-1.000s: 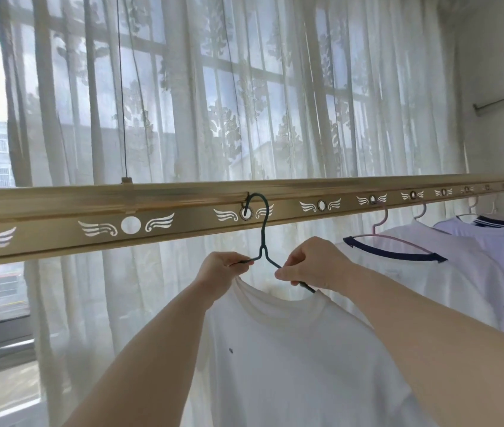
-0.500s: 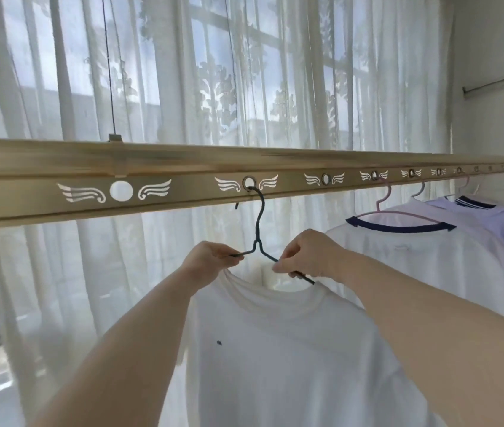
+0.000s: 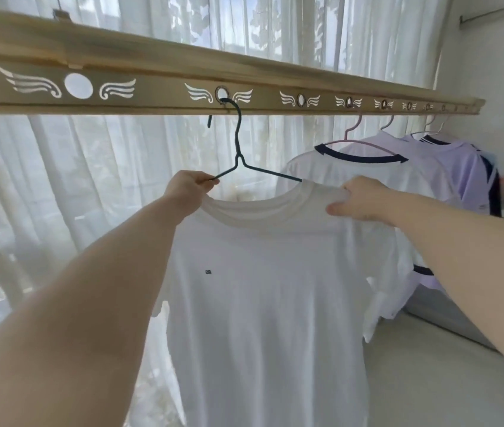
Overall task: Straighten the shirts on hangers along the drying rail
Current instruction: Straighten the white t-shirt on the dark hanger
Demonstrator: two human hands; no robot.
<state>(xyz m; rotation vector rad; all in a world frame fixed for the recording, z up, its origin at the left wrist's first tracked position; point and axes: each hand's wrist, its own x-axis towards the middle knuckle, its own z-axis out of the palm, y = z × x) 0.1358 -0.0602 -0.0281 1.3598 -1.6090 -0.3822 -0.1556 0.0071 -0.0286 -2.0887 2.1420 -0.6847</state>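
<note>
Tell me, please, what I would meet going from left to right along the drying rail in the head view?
Empty round hole → dark hanger carrying the plain white shirt → navy-collared shirt → lilac shirt.

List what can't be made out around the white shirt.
1. Head view, thin dark wire hanger: its shoulder ends are hidden, one inside the plain white T-shirt, one behind the left hand.
2. The shirt's hem is cut off by the bottom edge.
3. The small dark chest mark is too small to read.
4. Right hand: the cloth hides whether it also holds wire.
</note>
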